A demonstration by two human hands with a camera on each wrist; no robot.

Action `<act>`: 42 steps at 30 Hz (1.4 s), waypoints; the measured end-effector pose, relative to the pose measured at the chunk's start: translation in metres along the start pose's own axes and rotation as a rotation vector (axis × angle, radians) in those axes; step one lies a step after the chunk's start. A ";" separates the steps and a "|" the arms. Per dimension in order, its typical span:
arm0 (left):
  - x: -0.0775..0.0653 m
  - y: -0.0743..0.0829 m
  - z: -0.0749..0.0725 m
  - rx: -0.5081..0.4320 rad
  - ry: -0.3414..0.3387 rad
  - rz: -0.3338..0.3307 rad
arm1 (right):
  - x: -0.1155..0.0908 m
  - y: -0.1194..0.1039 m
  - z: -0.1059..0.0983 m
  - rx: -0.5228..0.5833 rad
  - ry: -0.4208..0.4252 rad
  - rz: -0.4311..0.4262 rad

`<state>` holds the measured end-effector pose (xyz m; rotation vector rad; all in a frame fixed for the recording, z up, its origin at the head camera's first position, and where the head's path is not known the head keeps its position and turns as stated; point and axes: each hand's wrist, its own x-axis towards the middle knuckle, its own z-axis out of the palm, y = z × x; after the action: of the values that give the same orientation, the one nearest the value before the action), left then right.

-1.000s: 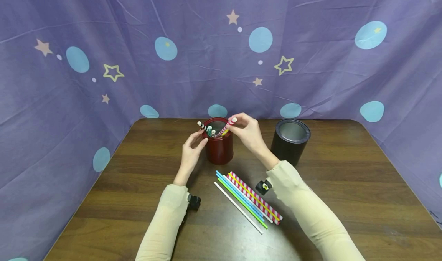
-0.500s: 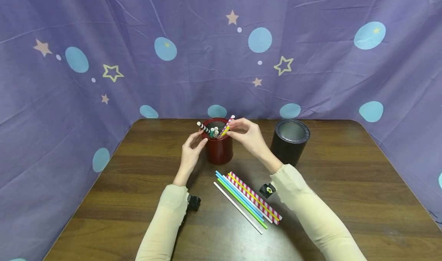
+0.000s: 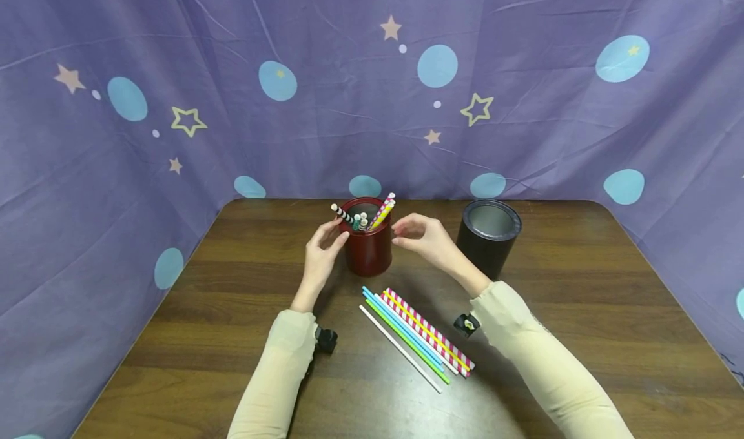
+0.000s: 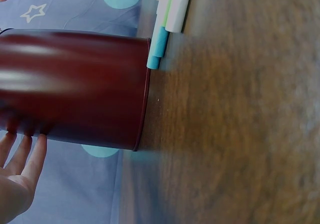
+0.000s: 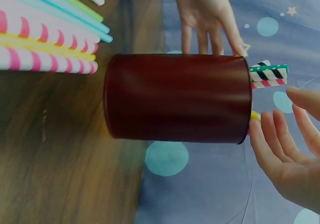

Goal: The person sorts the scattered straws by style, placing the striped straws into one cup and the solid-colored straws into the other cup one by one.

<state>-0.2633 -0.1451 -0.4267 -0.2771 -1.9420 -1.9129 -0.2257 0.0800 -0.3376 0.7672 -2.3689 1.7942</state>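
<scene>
A dark red canister (image 3: 369, 252) stands upright on the table. Several straws lean in its mouth: black-and-white striped, green, pink striped (image 3: 387, 201) and yellow (image 3: 383, 214) ones. My left hand (image 3: 320, 257) touches the canister's left side near the rim, and in the left wrist view its fingers (image 4: 34, 161) lie nearly straight against the wall. To the right of the canister, my right hand (image 3: 427, 240) hovers with loosely bent fingers and nothing between them. In the right wrist view that hand (image 5: 292, 169) is close to the canister's mouth, by the yellow straw end.
Several loose straws lie slanted on the wooden table (image 3: 232, 323) in front of the canister: pink striped (image 3: 430, 330), green (image 3: 438, 372), blue, yellow and white (image 3: 401, 348). A black canister (image 3: 488, 239) stands at the right. A purple curtain (image 3: 349, 135) hangs behind the table.
My right hand has let go of the pink striped straw, which now leans inside the red canister, and has moved right and down away from the rim. The left hand stays in place.
</scene>
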 end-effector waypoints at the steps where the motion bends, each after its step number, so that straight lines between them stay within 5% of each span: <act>1: 0.000 -0.001 0.000 0.001 0.001 0.007 | -0.001 0.000 -0.001 -0.007 -0.011 0.003; 9: 0.000 0.002 0.000 -0.008 -0.006 -0.007 | -0.010 0.010 -0.005 -0.057 -0.122 0.037; 18: -0.006 0.027 0.004 0.019 -0.015 -0.023 | -0.016 0.045 -0.007 -0.123 -0.223 0.036; 24: -0.006 0.028 0.004 0.008 -0.020 -0.021 | -0.019 0.069 -0.006 -0.128 -0.288 0.053; 42: -0.006 0.026 0.004 -0.011 -0.026 -0.019 | -0.037 0.088 0.003 -0.222 -0.452 0.083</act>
<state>-0.2478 -0.1396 -0.4050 -0.2894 -1.9583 -1.9420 -0.2302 0.1071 -0.4290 1.1586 -2.8526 1.4672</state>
